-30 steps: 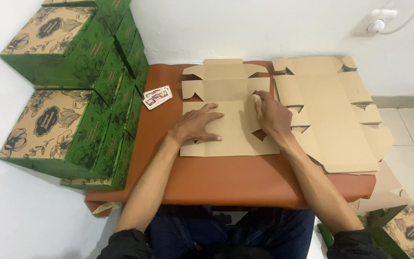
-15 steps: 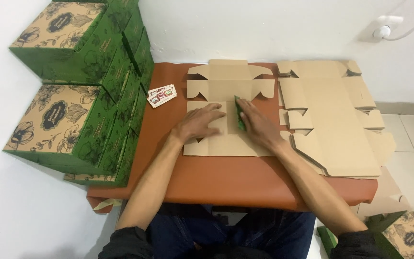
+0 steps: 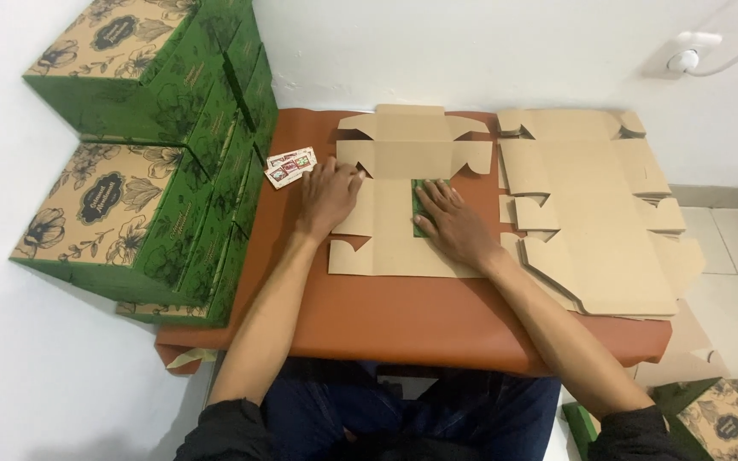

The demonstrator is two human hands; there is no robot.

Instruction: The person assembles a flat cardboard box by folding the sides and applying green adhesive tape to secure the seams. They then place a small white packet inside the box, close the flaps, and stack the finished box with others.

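— Where are the hands?
— Both lie flat and open on the flat brown die-cut cardboard box blank, which sits on the orange-brown desk. The left hand presses the blank's left panel, fingers spread, grasping nothing. The right hand rests palm down on a flap folded over, whose green printed side shows just under its fingertips.

— What lies around them?
— Just right of the right hand, a stack of flat brown cardboard blanks, touching the blank being worked. Just beyond the left hand's fingers, a small white and red card packet. Further left of the left hand, stacked green boxes with tan floral lids. Near the right elbow, on the floor, another green floral box
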